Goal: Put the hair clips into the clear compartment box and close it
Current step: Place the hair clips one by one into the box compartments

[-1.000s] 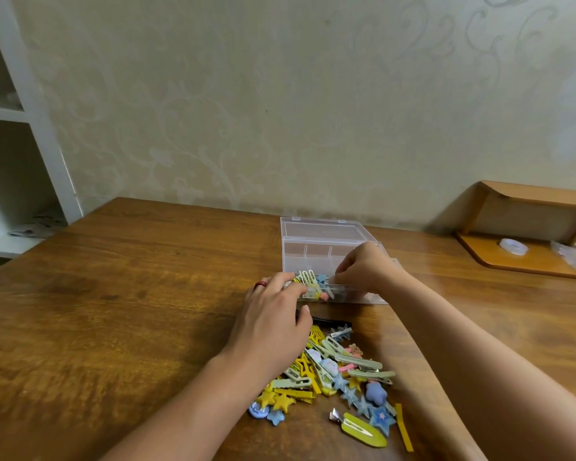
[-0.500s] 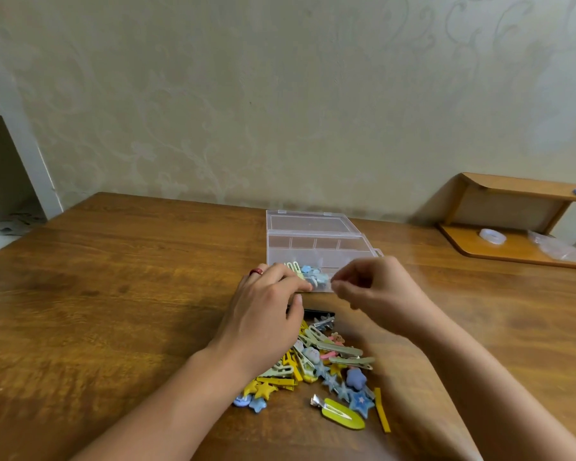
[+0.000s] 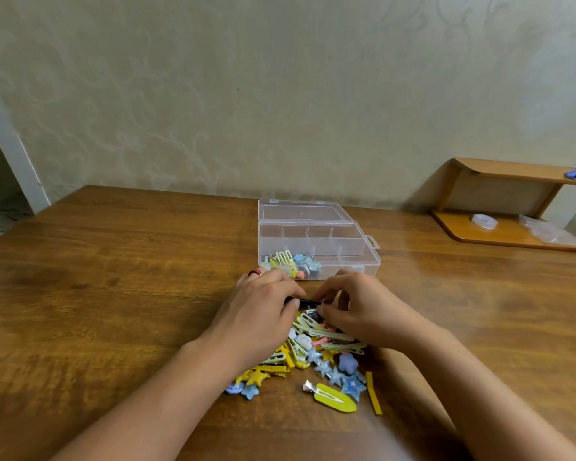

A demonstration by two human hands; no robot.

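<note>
A clear compartment box [image 3: 343, 249] stands open on the wooden table, its lid [image 3: 300, 212] laid back toward the wall. Several hair clips [image 3: 296, 262] lie in its front left compartment. A pile of yellow, blue and pale green hair clips [image 3: 326, 364] lies in front of the box. My left hand [image 3: 263, 314] rests on the pile's left side, its thumb and fingers pinching a thin black clip [image 3: 305, 300]. My right hand [image 3: 356, 307] curls over the pile's top, fingertips on the same black clip and the clips beneath it.
A wooden corner shelf [image 3: 499, 234] sits at the right against the wall, holding a roll of clear tape [image 3: 484, 221] and a plastic bag [image 3: 546, 231]. A white shelving unit [image 3: 14, 154] stands at the far left. Bare tabletop [image 3: 113, 294] spreads left.
My right hand has come back from the box to the top of the pile. My left hand has slid slightly toward me and now pinches the black clip. The view has tilted.
</note>
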